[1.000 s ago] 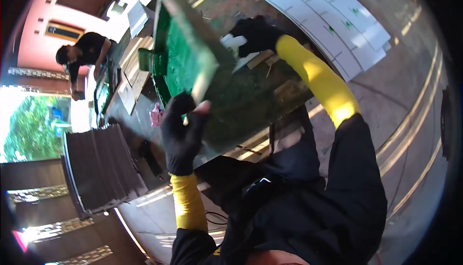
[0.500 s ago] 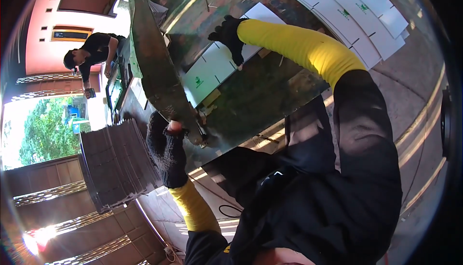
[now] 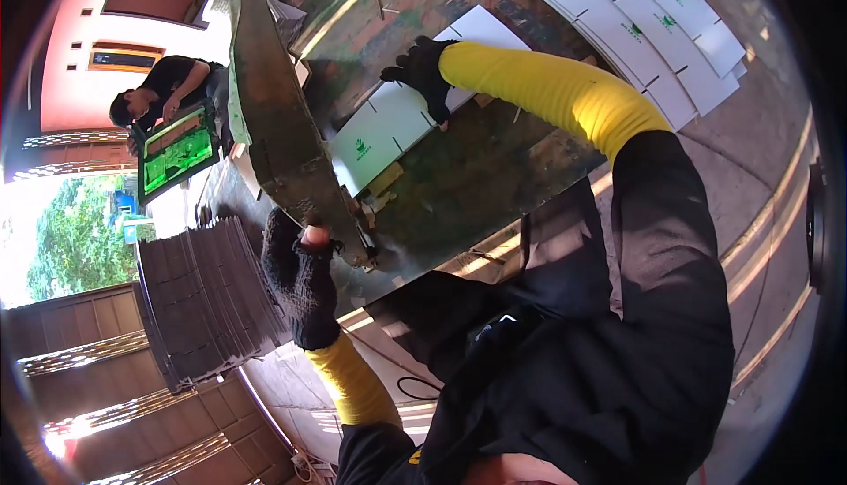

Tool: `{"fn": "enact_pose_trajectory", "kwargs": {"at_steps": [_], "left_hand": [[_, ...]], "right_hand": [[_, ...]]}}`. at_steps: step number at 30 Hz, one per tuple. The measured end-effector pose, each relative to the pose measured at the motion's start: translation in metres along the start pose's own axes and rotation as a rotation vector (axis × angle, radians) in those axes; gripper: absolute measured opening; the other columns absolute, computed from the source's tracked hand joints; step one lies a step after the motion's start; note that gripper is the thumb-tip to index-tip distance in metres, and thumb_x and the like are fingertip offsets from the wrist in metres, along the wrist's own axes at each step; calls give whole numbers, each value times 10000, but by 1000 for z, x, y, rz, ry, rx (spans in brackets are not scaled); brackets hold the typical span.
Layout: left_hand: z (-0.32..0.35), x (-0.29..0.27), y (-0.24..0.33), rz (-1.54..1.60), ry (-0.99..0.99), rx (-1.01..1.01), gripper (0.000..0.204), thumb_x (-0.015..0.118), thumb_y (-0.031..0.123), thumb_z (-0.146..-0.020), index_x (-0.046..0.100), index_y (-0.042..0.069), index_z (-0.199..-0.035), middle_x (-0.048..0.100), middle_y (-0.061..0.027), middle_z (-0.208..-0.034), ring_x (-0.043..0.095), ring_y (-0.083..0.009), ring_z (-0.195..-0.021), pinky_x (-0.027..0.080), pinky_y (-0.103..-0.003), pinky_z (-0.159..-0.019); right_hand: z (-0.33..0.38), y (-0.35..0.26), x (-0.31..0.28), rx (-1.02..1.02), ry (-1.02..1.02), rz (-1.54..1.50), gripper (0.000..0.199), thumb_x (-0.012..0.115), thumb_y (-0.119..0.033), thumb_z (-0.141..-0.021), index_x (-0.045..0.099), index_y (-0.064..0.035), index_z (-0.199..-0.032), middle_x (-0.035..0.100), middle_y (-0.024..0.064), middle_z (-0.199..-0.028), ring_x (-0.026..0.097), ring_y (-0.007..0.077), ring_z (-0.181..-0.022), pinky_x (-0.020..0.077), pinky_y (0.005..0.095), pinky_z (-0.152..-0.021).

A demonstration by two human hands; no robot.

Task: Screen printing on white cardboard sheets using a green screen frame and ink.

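Observation:
My left hand, in a black knit glove with a bare thumb tip, is closed on the near end of a worn, dark screen-printing frame. The frame stands tilted up and shows nearly edge-on, with a green strip along its left side. To its right, my right hand, gloved in black, rests with fingers spread on a long white cardboard sheet. This sheet bears a green print and short dark slots, and lies on a dark, stained table. The frame partly hides the sheet's left end.
Overlapping white printed sheets lie at the far right. A stack of dark sheets stands left of my left hand. At the back left, a co-worker bends over another screen frame with green mesh. Scraps of board lie by the frame.
The co-worker's green-meshed frame has swung up and now faces this way; the co-worker's outstretched arm has drawn in. My two hands and the frame I hold have barely shifted.

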State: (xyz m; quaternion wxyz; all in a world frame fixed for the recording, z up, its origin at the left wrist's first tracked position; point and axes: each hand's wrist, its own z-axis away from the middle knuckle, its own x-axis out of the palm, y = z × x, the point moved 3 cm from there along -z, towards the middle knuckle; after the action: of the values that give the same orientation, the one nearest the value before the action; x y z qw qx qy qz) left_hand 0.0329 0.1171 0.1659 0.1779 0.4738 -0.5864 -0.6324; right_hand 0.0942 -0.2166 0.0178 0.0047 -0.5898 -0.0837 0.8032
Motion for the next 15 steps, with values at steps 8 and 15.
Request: {"fn": "enact_pose_trajectory", "kwargs": {"at_steps": [8, 15], "left_hand": [[2, 3, 4, 58, 11, 72, 509, 746, 269, -975, 588, -24, -1361, 668, -53, -1181, 623, -131, -990, 519, -261, -847], [3, -13, -23, 74, 88, 81, 520, 746, 278, -976, 586, -22, -1370, 668, -66, -1198, 614, -143, -1033, 518, -273, -860]], "right_hand": [[44, 0, -33, -18, 170, 132, 1456, 940, -625, -446, 255, -138, -1635, 440, 265, -1545, 440, 434, -1420, 215, 595, -1217], [198, 71, -62, 277, 661, -44, 1313, 877, -705, -552, 359, -78, -1583, 564, 303, -1430, 564, 441, -1314, 329, 511, -1192]]}}
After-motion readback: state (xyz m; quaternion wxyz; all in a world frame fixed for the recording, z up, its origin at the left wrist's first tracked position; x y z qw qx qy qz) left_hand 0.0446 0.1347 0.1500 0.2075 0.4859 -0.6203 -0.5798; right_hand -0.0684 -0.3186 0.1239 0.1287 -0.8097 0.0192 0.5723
